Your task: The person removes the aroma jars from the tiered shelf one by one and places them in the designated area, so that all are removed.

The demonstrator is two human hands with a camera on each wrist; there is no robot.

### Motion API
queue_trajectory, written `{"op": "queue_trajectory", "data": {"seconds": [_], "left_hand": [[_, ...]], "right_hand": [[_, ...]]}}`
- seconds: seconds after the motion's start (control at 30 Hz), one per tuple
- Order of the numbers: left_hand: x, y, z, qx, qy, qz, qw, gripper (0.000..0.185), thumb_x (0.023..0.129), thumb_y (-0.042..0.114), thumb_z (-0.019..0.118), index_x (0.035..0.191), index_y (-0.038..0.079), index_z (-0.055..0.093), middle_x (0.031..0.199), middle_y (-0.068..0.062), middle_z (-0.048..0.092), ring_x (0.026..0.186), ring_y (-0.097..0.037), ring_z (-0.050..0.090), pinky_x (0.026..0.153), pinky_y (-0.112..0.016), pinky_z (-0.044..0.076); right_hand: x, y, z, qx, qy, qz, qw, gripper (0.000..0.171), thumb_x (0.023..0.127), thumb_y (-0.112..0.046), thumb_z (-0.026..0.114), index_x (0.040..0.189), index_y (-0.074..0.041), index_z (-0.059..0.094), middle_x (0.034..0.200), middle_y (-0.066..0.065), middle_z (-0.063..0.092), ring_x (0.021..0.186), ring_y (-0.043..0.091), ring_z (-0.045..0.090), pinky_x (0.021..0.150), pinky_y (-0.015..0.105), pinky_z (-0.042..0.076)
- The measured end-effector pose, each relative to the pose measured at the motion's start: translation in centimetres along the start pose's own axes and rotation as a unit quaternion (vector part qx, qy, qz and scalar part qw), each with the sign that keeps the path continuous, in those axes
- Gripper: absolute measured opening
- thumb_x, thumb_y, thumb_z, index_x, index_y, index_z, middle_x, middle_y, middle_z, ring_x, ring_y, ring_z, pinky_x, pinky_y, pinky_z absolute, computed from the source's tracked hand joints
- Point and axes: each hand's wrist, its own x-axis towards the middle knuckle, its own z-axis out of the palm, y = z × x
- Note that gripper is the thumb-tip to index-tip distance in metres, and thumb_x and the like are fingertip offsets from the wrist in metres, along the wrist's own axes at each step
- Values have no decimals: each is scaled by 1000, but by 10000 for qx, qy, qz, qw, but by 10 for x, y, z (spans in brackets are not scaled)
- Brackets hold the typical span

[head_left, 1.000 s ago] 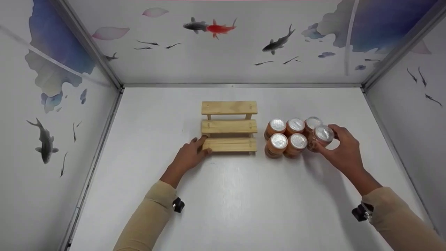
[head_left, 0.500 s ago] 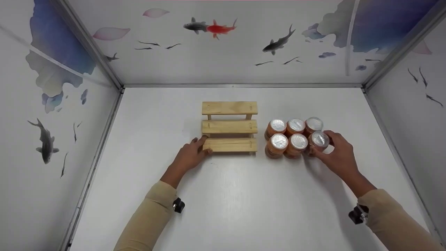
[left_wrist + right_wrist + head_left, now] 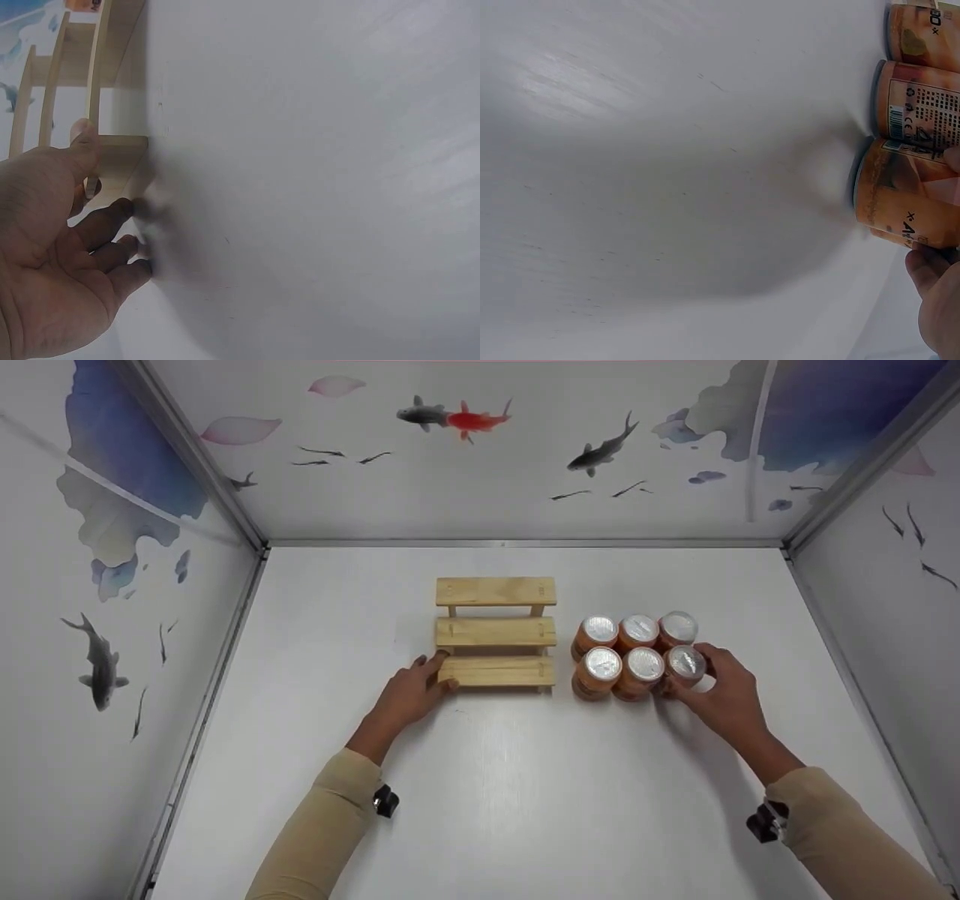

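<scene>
A three-step wooden rack (image 3: pixel 495 631) stands upright on the white table. My left hand (image 3: pixel 406 694) pinches the left end of its lowest step; in the left wrist view the thumb lies on one side of the board (image 3: pixel 94 90) and a finger on the other. To the rack's right, several orange canisters (image 3: pixel 603 664) with silvery lids stand close together in two rows. My right hand (image 3: pixel 724 694) grips the front right canister (image 3: pixel 686 663) between thumb and fingers. In the right wrist view that canister (image 3: pixel 904 184) stands upright on the table against its neighbour.
White panels painted with fish enclose the white table (image 3: pixel 495 780) at the back (image 3: pixel 487 502) and both sides. Metal strips run along the panel edges. A small black device (image 3: pixel 385 801) sits on the left wrist, and another (image 3: pixel 766 820) on the right.
My right hand has brought its canister down and toward me, from above the group to the front right spot beside the others. The left hand and rack stay put.
</scene>
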Motion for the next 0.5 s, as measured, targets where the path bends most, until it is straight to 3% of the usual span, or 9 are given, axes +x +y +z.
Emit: {"op": "queue_trajectory", "data": {"seconds": [0.5], "left_hand": [[4,-1,2,101,31,50,9999,73,111,56,61,173,23,41,171,-34,42,150,-59,51,122,-68,45]], "right_hand": [[-1,1,1,89,14,-28,10000,62,88,-1,91,142,8,62,130,28,69,123,47,71,96,-3,36]]}}
